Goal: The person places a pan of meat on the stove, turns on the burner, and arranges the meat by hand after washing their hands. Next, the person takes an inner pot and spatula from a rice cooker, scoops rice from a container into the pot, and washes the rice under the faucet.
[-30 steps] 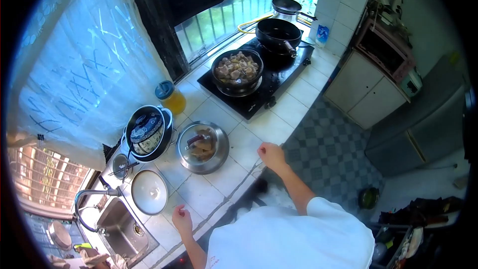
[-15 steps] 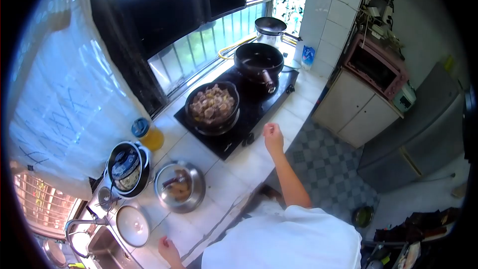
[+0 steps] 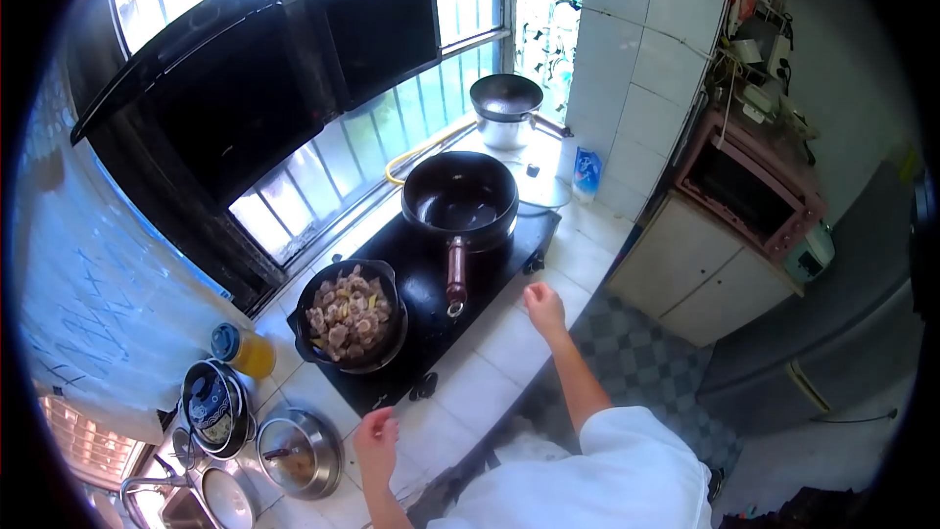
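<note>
My right hand (image 3: pixel 543 309) hovers over the white tiled counter (image 3: pixel 509 343), empty, just right of the black stove (image 3: pixel 431 304) and close to the wooden handle (image 3: pixel 456 274) of the empty dark pan (image 3: pixel 460 198). My left hand (image 3: pixel 376 441) is raised over the counter near its front edge, fingers loosely apart, holding nothing. It is nearest the stove's front knob (image 3: pixel 423 388). A black pot of meat pieces (image 3: pixel 349 315) sits on the stove's left burner.
At the left stand a steel lid (image 3: pixel 299 453), a patterned bowl in a pot (image 3: pixel 211 407), a blue-capped jar of yellow liquid (image 3: pixel 242 350) and a sink. A steel pot with a pan on it (image 3: pixel 506 108) stands by the window. A toaster oven (image 3: pixel 744 186) tops a cabinet at right.
The view has swung right along the counter, toward the stove. My right hand has reached further along beside the dark pan's handle, and my left hand has risen from the counter edge.
</note>
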Tool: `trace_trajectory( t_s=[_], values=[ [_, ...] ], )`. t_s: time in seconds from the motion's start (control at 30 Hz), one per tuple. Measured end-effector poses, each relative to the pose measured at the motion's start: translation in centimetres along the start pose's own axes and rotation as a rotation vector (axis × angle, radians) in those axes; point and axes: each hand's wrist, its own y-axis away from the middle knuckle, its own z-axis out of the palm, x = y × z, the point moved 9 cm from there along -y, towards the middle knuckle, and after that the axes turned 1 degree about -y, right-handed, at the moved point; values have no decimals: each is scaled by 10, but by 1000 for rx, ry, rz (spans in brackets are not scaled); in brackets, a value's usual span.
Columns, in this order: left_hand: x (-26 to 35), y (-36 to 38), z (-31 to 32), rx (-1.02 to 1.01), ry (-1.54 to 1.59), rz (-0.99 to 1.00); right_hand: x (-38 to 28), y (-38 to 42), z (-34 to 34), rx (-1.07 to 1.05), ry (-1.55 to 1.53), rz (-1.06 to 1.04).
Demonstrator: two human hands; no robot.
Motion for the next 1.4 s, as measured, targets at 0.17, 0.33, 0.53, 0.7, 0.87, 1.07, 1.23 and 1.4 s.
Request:
trace_trajectory(
  t_s=[0.17,0.33,0.53,0.7,0.87,1.07,1.23,1.4],
  values=[
    [49,-27,56,-231,144,54,2,0,-40,17,184,-5],
    [65,-61,84,-229,248,90,-9,-36,-72,-53,192,-37],
    [61,-66,106,-118,301,10,12,-185,-52,-162,129,-64],
    [54,-74,112,80,289,-62,5,-310,-10,-200,409,-32],
    [75,-96,137,347,295,-59,35,-388,48,-428,619,75],
    [95,-103,154,520,101,-127,41,-403,67,-541,603,-128],
    [90,-97,153,612,133,-163,49,-410,74,-526,517,-135],
    [94,-86,160,643,110,-163,61,-428,64,-425,317,-64]
  ],
)
